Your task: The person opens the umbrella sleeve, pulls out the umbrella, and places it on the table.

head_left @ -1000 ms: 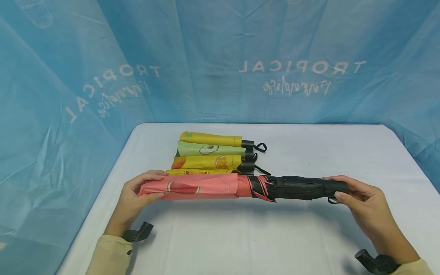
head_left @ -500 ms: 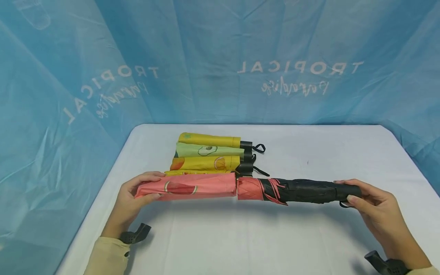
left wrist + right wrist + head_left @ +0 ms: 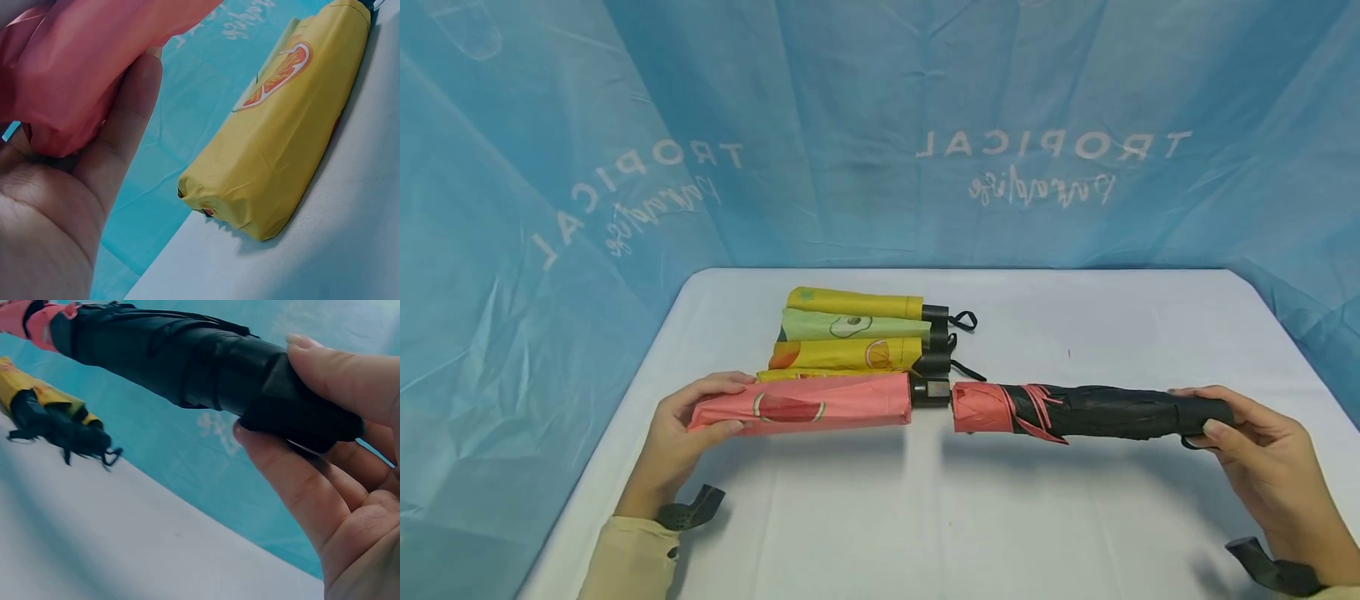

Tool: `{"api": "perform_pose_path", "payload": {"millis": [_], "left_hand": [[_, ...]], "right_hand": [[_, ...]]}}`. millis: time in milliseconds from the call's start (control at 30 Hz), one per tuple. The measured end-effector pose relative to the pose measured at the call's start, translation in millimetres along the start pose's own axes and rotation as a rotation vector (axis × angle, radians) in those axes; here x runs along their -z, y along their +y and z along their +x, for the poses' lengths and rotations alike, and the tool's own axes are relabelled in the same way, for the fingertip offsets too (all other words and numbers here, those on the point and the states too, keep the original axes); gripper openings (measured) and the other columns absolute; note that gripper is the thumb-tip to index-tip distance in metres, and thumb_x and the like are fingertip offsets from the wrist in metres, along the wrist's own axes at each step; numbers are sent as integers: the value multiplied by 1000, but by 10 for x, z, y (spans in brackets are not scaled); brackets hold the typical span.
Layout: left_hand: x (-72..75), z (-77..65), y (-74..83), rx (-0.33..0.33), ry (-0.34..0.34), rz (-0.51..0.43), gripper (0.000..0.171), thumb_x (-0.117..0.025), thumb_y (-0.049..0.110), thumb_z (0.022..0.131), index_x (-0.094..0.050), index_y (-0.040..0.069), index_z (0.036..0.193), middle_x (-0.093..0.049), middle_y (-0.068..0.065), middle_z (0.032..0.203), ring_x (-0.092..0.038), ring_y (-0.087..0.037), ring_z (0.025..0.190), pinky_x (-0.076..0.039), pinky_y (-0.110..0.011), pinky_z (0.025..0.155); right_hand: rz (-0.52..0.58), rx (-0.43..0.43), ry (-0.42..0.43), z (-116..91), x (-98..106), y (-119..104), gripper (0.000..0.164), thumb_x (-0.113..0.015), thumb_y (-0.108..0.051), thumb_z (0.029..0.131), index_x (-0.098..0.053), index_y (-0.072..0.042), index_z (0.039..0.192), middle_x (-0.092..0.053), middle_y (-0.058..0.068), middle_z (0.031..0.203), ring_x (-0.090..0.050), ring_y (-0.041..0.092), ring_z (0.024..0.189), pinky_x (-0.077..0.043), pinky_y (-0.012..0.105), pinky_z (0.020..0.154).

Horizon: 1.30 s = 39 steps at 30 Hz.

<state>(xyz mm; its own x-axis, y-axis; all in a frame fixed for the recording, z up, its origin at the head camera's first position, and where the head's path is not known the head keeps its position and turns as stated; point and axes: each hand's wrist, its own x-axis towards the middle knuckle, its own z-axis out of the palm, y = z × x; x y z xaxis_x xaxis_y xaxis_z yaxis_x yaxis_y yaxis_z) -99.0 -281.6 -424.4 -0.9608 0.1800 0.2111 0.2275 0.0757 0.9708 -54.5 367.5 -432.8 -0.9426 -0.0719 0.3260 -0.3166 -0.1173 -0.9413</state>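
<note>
My left hand (image 3: pixel 681 429) pinches the closed end of a pink umbrella sleeve (image 3: pixel 857 406) with a watermelon print. Its open end points right. In the left wrist view the pink fabric (image 3: pixel 81 62) lies between thumb and fingers. At the right, my right hand (image 3: pixel 1270 446) grips the black handle end of a folded umbrella (image 3: pixel 1105 412), black with a pink-edged tip. Seen from the right wrist, thumb and fingers close round the black handle (image 3: pixel 300 412). A narrow gap separates sleeve and umbrella, both held above the white table.
Behind the sleeve, several sleeved umbrellas lie side by side: a yellow one (image 3: pixel 857 302), a green avocado one (image 3: pixel 857 324), an orange-slice one (image 3: pixel 850 353) and another yellow one, mostly hidden. Their black handles point right. A blue printed curtain (image 3: pixel 880 208) borders the white table (image 3: pixel 850 517).
The right hand has moved right, drawing the folded umbrella out of the pink sleeve, and a gap has opened between them. The left hand has shifted slightly left, still holding the sleeve.
</note>
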Motion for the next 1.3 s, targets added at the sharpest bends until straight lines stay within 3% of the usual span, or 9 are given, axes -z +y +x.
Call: {"api": "perform_pose_path", "payload": {"millis": [233, 500, 700, 933, 1100, 1300], "left_hand": [[-12, 2, 5, 5, -10, -18, 41, -68, -14, 88, -60, -9, 128, -57, -16, 139, -55, -29, 127, -58, -33, 91], [-35, 28, -65, 8, -77, -28, 43, -69, -14, 88, -59, -8, 129, -59, -14, 139, -47, -27, 138, -57, -33, 94], [-32, 19, -62, -6, -67, -30, 42, -69, -14, 88, -60, -8, 128, -59, -15, 138, -49, -27, 135, -58, -33, 93], [-29, 22, -46, -4, -64, -19, 43, -70, -14, 87, -60, -8, 128, -58, -15, 139, -50, -28, 134, -57, -33, 94], [-20, 28, -76, 1, -75, -3, 43, -71, -12, 88, -61, -6, 129, -58, -15, 139, -49, -27, 135, -57, -32, 94], [-33, 39, -227, 47, -107, 22, 42, -73, -7, 90, -63, -1, 130, -59, -12, 140, -48, -23, 137, -56, -30, 94]], "right_hand": [[6, -19, 18, -51, 224, 75, 44, -40, 25, 99, -42, 20, 142, -63, 13, 133, -64, 19, 114, -58, 26, 82], [-2, -94, 18, -68, 398, 231, 43, -42, 22, 100, -42, 18, 143, -64, 9, 131, -64, 15, 115, -58, 26, 81], [-15, -138, -13, -109, 537, 311, 44, -40, 20, 101, -40, 16, 145, -62, 7, 133, -63, 13, 117, -58, 27, 83], [-56, -188, -9, -134, 634, 408, 43, -44, 18, 101, -48, 10, 143, -66, 1, 130, -66, 10, 112, -59, 25, 78], [-105, -210, -49, -128, 665, 433, 42, -44, 17, 102, -44, 14, 143, -65, 2, 129, -67, 10, 109, -59, 26, 76], [-163, -201, -162, -114, 711, 414, 44, -39, 16, 103, -36, 17, 147, -59, 0, 138, -62, 8, 120, -57, 32, 88]]}}
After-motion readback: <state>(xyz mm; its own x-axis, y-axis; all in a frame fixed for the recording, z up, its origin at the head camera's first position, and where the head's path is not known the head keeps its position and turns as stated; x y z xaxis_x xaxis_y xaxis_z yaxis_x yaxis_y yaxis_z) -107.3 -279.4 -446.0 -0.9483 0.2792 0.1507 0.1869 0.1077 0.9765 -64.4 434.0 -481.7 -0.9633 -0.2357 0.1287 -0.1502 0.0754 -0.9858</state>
